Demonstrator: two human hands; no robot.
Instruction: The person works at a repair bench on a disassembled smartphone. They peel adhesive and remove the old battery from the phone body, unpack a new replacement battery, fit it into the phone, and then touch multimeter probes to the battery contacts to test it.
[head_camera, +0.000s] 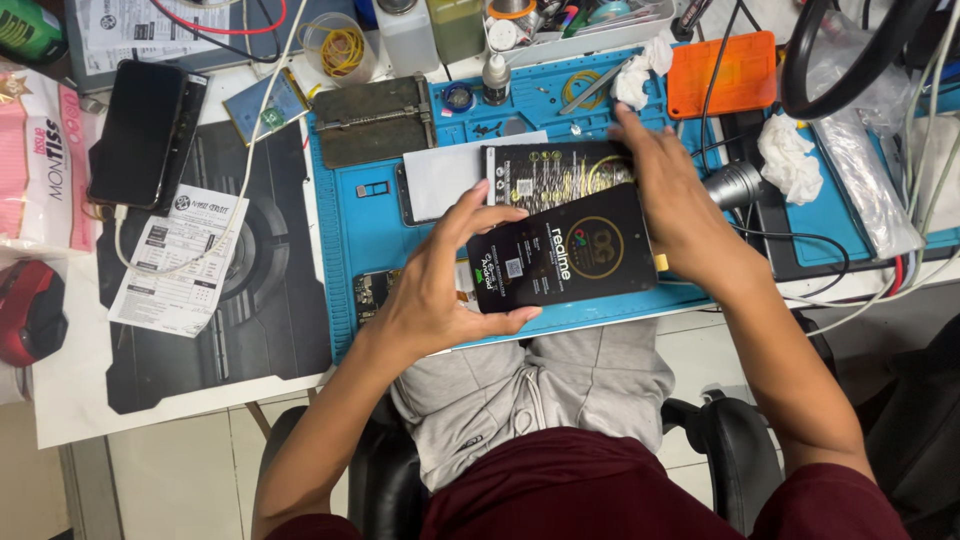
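Note:
Both my hands hold a black rectangular packet (566, 252) with gold and white print, tilted over the front edge of the blue work mat (362, 240). My left hand (440, 282) grips its left end between thumb and fingers. My right hand (678, 198) clasps its right end, fingers stretched up along the edge. Just behind it a second black printed packet (548, 172) lies flat on the mat, overlapping a white sheet (448, 172) that covers a phone.
A metal clamp plate (374, 120), small bottle (495, 78), tweezers and rubber bands sit at the mat's back. An orange pad (722, 74) and white wipes (790, 158) lie right, among cables. Left are a black phone (138, 132), paper slips (172, 262) and a red mouse (30, 312).

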